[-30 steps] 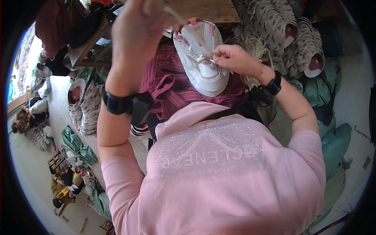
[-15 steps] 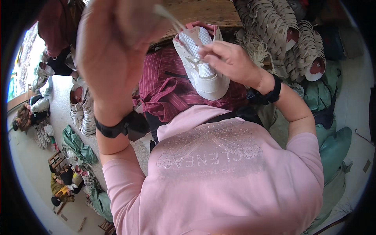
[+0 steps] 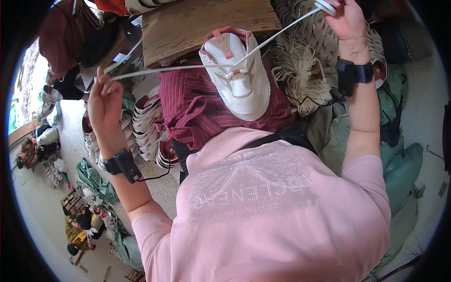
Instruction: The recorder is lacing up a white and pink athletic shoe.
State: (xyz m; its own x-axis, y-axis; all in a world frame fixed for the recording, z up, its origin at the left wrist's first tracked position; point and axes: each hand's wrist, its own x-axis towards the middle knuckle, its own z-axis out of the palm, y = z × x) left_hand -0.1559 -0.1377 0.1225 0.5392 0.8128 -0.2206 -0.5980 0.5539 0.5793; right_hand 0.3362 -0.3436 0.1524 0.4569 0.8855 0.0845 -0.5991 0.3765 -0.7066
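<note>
A white and beige sneaker (image 3: 244,96) with pink lining rests on the maroon striped cloth over my lap, its toe toward me. A pale shoelace (image 3: 164,70) runs through its lower eyelets, both ends drawn out wide and taut. At the left, my left hand (image 3: 105,101) pinches one end between its fingers, and a tail of lace extends beyond them. High at the right, my right hand (image 3: 346,21) is closed on the other end; a white looped piece (image 3: 325,6) shows at its fingers, perhaps lace wrapped around them.
A wooden bench (image 3: 202,28) stands just beyond the shoe. To its right hangs a bundle of pale laces (image 3: 300,75) beside rows of stacked shoe uppers. More uppers (image 3: 146,124) stand on the floor at left. Green sacks (image 3: 399,174) lie at right. Other people sit at far left.
Both hands have moved apart, left hand down and left, right hand up and right. The lace is now stretched between them through the shoe.
</note>
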